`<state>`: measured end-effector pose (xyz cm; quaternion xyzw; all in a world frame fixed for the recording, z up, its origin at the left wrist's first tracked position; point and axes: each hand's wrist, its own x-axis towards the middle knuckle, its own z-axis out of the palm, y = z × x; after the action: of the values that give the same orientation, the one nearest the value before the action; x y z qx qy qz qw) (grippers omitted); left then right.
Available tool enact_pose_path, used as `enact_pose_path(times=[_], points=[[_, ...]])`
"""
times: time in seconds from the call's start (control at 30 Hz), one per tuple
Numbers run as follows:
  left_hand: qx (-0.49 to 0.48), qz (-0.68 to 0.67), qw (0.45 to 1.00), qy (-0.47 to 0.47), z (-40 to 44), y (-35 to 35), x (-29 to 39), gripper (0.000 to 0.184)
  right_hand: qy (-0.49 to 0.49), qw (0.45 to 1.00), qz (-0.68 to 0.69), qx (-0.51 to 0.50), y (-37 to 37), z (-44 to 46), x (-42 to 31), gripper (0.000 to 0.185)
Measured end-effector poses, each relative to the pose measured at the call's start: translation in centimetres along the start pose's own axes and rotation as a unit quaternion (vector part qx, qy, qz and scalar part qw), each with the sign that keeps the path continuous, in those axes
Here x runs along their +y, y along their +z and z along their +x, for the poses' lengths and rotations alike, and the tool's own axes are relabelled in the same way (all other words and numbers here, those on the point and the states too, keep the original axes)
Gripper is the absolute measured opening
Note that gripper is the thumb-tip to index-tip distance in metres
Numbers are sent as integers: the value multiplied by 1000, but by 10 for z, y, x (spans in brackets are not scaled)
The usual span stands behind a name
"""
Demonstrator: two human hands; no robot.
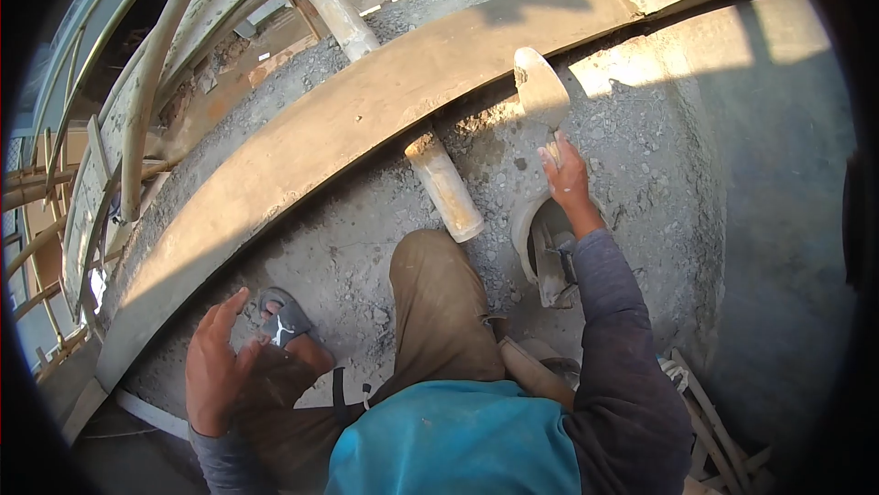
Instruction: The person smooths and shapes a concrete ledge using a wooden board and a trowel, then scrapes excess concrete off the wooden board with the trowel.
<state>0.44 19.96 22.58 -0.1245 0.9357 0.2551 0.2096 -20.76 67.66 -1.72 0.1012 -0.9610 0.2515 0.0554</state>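
Observation:
In my right hand (pixel 569 176) is a trowel (pixel 540 87), gripped by its handle. Its pale blade reaches up to the lower edge of a long, curved plastered ledge (pixel 366 119); whether it touches is unclear. Below that wrist sits a round container (pixel 522 229), partly hidden by my forearm, with a flat wooden-looking tool (pixel 552 275) inside. My left hand (pixel 217 358) is raised at the lower left, fingers apart and holding nothing. Beneath it are my knee and a sandalled foot (pixel 286 319).
A pale pipe (pixel 446 188) sticks out below the ledge, and another pipe (pixel 341 14) lies beyond it. Rubble and grit (pixel 632 147) cover the ground. Bamboo poles (pixel 151 83) stand at the left. A smooth grey wall or slab (pixel 778 220) is at the right, with wood scraps (pixel 719 431) below.

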Motion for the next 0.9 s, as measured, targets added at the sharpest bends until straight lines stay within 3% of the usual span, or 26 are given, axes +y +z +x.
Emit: enact_pose_path(times=[0.2,0.37,0.43,0.57,0.63,0.73,0.9], points=[[12,-1,1000,3,-4,-2,4,56,-21,994,37,-96,21,-20,-51,46],[22,-3,1000,18,-7,-2,-2,55,-63,990,58,-109,33,-34,-111,46],[20,1,1000,24,-8,-3,-5,55,-56,975,53,-210,32,-39,-130,48],[31,5,999,22,-13,-5,-9,54,-55,972,87,-210,39,-41,-126,48],[32,-2,999,14,-18,-7,-11,53,-59,989,94,-99,36,-36,-103,48],[36,-11,999,-11,-23,-7,-13,56,-20,997,68,-35,29,-29,-65,48],[38,-4,999,-15,-39,-2,-22,55,-12,999,13,-39,24,-25,-51,48]])
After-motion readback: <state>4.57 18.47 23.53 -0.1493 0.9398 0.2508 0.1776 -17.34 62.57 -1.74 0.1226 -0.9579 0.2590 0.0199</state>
